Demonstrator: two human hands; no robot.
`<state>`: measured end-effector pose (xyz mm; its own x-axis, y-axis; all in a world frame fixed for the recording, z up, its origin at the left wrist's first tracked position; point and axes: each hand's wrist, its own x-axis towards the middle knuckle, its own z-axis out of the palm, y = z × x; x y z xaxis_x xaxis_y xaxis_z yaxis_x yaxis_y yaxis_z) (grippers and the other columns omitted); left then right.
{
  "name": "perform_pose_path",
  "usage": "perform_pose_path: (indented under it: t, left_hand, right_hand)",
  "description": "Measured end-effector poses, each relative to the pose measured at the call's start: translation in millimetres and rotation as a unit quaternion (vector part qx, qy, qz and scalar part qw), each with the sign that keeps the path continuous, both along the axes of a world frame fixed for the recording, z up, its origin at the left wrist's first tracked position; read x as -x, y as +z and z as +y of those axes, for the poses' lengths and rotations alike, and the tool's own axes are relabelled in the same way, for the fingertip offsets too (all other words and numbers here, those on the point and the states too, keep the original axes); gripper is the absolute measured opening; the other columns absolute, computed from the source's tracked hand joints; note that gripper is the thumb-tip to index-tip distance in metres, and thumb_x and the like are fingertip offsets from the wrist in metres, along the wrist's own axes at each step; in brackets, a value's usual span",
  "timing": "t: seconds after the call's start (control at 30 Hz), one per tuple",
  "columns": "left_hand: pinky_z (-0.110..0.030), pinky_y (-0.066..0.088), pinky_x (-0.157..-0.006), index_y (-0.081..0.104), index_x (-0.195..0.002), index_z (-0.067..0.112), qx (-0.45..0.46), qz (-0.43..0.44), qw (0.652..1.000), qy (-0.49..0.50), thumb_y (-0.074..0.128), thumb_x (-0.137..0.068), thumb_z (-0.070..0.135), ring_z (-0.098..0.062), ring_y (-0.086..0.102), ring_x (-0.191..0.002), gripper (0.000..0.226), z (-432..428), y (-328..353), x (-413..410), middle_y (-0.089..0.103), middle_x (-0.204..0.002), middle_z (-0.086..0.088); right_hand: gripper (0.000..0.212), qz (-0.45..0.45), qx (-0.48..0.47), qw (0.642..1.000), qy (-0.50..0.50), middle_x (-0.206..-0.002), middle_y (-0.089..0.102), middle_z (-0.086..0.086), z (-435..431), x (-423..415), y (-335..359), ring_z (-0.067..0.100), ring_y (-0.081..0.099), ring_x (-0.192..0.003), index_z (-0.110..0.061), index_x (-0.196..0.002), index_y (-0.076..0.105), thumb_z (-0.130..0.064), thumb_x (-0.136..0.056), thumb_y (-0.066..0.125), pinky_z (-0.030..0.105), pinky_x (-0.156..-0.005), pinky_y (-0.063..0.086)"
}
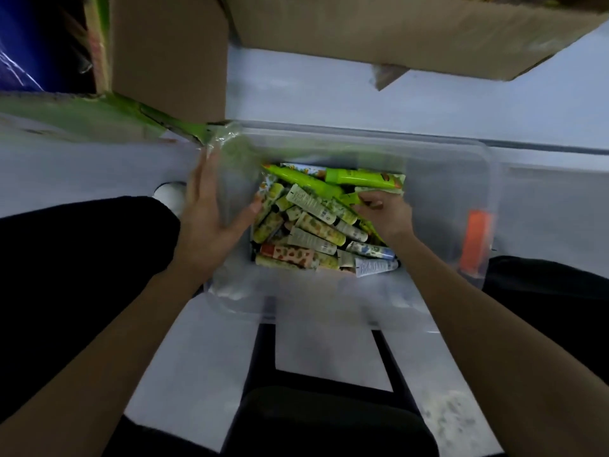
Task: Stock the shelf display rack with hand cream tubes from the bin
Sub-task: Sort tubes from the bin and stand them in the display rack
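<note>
Your two bare forearms come in from the lower corners, over a dark stool seat (329, 420) at the bottom edge; your black trousers (82, 258) frame the scene on both sides, with a white shoe (169, 194) just beyond the left knee. Between your knees stands the clear plastic bin (461, 179), an orange latch (476, 242) on its right side. Your left hand (211, 222) lies flat against the bin's left wall, its fingers straight and together, the thumb spread toward the contents; it holds nothing. Your right hand (389, 212) is down inside the bin, its fingers curled round the end of a bright green tube (306, 183) that lies slantwise on top of the heap; the grip itself is blurred. The hand cream tubes (313, 232) are piled loosely in the bin's bottom, most of them pale with printed patterns. Beyond the bin rise a brown cardboard box (395, 28) and a second box (168, 54); green-printed cardboard (82, 117) lies at the left.
</note>
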<state>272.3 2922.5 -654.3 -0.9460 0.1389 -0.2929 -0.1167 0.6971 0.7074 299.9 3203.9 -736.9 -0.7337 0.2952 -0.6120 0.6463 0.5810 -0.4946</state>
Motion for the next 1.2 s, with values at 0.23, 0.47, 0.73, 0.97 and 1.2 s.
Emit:
perform_pose_path:
  t: [0.23,0.47,0.73,0.97,1.2]
  left_hand:
    - [-0.046,0.029,-0.115,0.009,-0.153,0.022,-0.031,0.009,0.999,0.028,0.058,-0.084,0.054,-0.016,0.020,-0.147,0.091,0,-4,-7,0.012,-0.161,0.003]
    - [-0.040,0.026,-0.117,0.014,-0.154,0.008,0.021,0.005,1.000,-0.016,0.058,-0.086,0.058,-0.022,0.016,-0.148,0.095,0,-3,-9,0.005,-0.162,-0.009]
    - [-0.033,0.013,-0.121,0.034,-0.148,0.021,-0.079,-0.103,0.988,-0.079,0.050,-0.071,0.082,-0.009,0.020,-0.144,0.100,29,24,-34,0.026,-0.157,0.001]
    - [-0.013,0.049,-0.065,0.057,-0.096,0.012,-0.263,-0.188,0.946,0.033,0.053,-0.097,0.010,0.004,0.064,-0.064,0.004,49,52,-27,0.064,-0.078,-0.003]
    - [-0.022,0.052,-0.059,0.058,-0.095,0.018,-0.294,-0.243,0.909,0.166,0.054,-0.097,0.017,-0.005,0.058,-0.056,0.005,32,43,-26,0.059,-0.065,0.004]
  right_hand:
    - [0.015,-0.016,-0.117,0.989,0.089,-0.088,0.067,0.010,-14,15,-13,0.032,0.061,-0.094,-0.012,-0.087,0.071,-0.025,-0.087,0.063,0.031,-0.063,0.041]
    - [0.009,0.060,0.015,0.995,0.077,-0.088,0.073,0.008,-15,16,21,0.011,0.066,-0.076,-0.009,-0.087,0.076,-0.015,-0.081,0.072,0.024,-0.070,0.047]
    - [0.008,0.043,0.389,0.913,-0.114,-0.084,0.062,0.001,-48,36,122,0.007,0.065,-0.071,-0.010,-0.084,0.065,-0.004,-0.081,0.070,0.021,-0.066,0.057]
    - [0.005,0.042,0.468,0.874,-0.127,-0.068,0.069,-0.005,-74,40,144,0.006,0.065,-0.064,-0.008,-0.086,0.065,-0.003,-0.085,0.064,0.023,-0.065,0.057]
    - [0.013,-0.002,0.336,0.929,-0.152,-0.105,0.070,0.006,-33,15,79,0.014,0.067,-0.092,-0.017,-0.101,0.069,-0.018,-0.089,0.064,0.026,-0.085,0.055]
